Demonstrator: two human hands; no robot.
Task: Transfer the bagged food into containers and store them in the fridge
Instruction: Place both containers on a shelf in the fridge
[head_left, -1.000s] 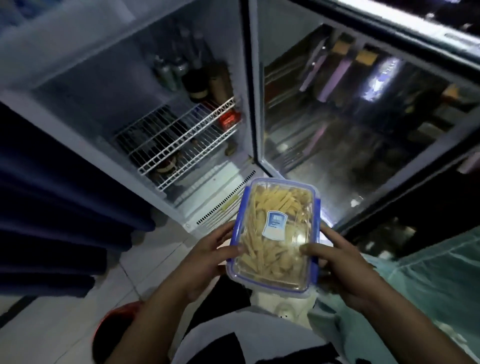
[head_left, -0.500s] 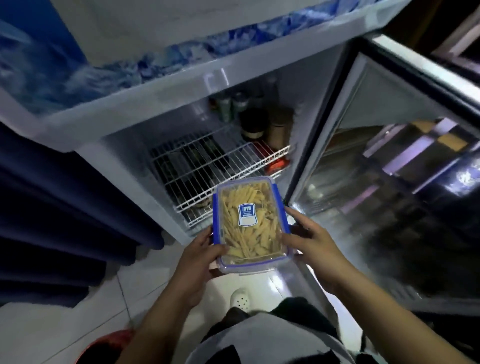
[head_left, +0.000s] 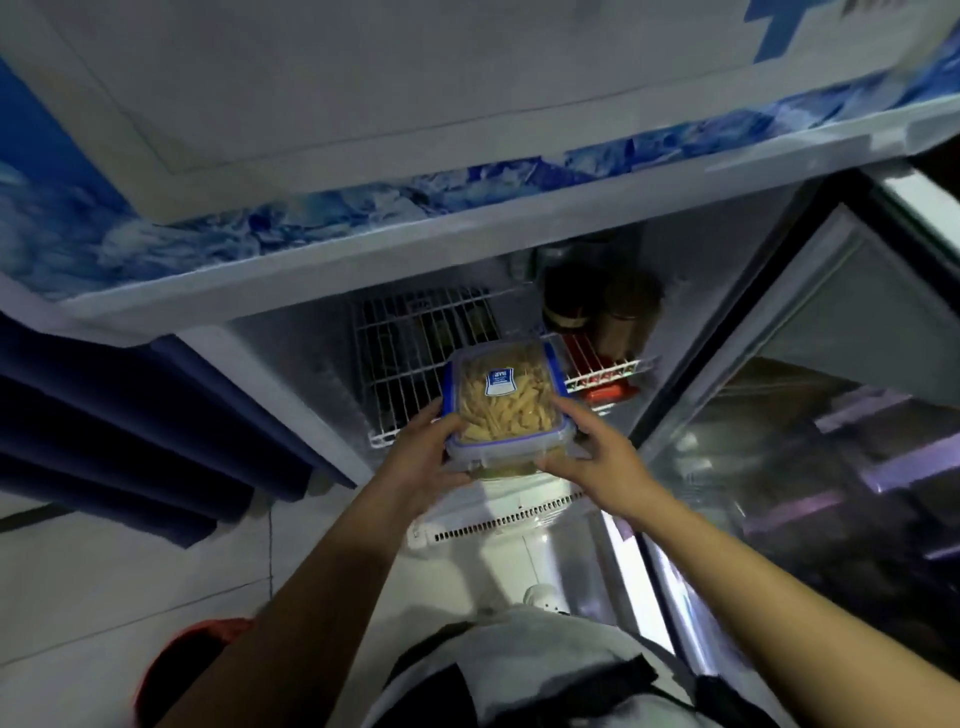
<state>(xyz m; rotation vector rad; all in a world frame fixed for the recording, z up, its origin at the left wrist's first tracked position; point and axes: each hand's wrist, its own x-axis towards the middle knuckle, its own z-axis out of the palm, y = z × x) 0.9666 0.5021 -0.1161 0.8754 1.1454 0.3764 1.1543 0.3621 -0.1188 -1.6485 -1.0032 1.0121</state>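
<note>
A clear rectangular container (head_left: 504, 402) with a blue-rimmed lid holds pale yellow food sticks. My left hand (head_left: 423, 454) grips its left side and my right hand (head_left: 597, 454) grips its right side. Between them the container is level, at the front edge of the white wire shelf (head_left: 410, 364) inside the open fridge (head_left: 291, 353). A white and blue label sits on the lid.
Dark jars (head_left: 571, 301) and a red item (head_left: 602, 387) occupy the right part of the wire shelf. The glass fridge door (head_left: 810, 415) stands open on the right. A blue curtain (head_left: 119, 441) hangs at left. A vent grille (head_left: 498, 519) runs along the fridge base.
Both hands have carried the container forward and up, from in front of the fridge base to the edge of the wire shelf. The view has tilted upward toward the fridge top.
</note>
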